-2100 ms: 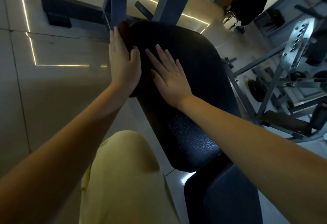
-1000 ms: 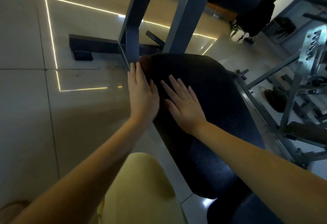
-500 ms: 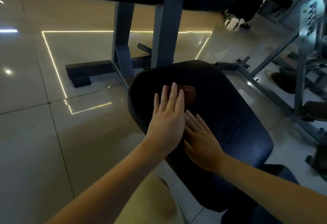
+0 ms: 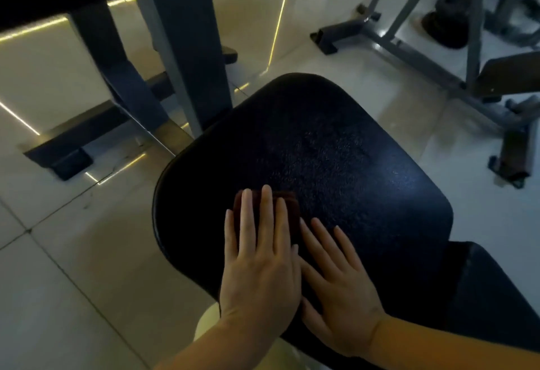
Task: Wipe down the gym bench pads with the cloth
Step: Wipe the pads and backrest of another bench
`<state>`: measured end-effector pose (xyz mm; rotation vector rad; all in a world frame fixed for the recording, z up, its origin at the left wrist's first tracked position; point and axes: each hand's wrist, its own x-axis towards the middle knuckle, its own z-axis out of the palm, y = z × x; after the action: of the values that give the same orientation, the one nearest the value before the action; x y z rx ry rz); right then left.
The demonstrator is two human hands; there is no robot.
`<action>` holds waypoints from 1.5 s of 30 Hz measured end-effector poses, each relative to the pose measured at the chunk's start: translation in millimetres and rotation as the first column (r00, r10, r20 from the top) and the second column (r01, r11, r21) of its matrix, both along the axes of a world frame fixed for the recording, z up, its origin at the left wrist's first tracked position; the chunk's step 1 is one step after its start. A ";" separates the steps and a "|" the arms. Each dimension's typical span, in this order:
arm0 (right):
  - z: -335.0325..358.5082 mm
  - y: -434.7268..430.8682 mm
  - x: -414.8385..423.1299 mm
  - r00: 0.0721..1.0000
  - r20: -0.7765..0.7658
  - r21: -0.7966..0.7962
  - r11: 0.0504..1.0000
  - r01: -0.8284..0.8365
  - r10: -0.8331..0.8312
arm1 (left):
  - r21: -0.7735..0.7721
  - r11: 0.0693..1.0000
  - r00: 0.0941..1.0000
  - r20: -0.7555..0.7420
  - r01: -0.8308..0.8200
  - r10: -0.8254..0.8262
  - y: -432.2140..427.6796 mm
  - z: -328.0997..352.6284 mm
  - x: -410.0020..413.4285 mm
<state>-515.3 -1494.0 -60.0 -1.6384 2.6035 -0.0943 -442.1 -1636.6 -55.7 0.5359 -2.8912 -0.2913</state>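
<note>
Pale tiles are seen around the black pebbled bench pad; a folded reddish-brown cloth is pressed under the flat left hand, with the right hand laid flat alongside.

Single head-worn wide-angle view, steeply downward and forward, close above the bench pad

Glossy tiled floor mirrors yellow light strips; grey machine frame stands right, dark weight plate beside it.

Pad pebbled leatherette, slight sheen; floor glossy tile.
</note>
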 end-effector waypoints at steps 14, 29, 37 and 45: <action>-1.0 -0.2 -0.2 0.998 0.055 0.042 0.999 -0.035 0.033 | 0.021 0.992 0.991 0.044 0.122 -0.123 2.6 0.9 5.1; 311.3 -12.0 -18.8 -0.456 0.890 0.333 0.649 0.684 0.025 | 0.942 -0.181 0.877 0.329 -0.282 0.349 8.0 330.9 -9.2; 533.9 79.8 -30.8 -0.107 0.993 0.106 0.748 0.655 -0.046 | 0.990 -0.129 0.976 0.078 -0.052 0.203 74.7 537.4 -7.8; 633.5 168.1 -2.9 0.245 0.942 -0.096 0.515 0.852 -0.229 | 0.986 -0.119 0.986 -0.127 0.114 -0.110 134.8 614.6 -28.2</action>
<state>-518.3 -1326.0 573.5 -0.1694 2.1305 -1.5310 -470.3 -1501.8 558.8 0.3537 -1.9487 -2.6398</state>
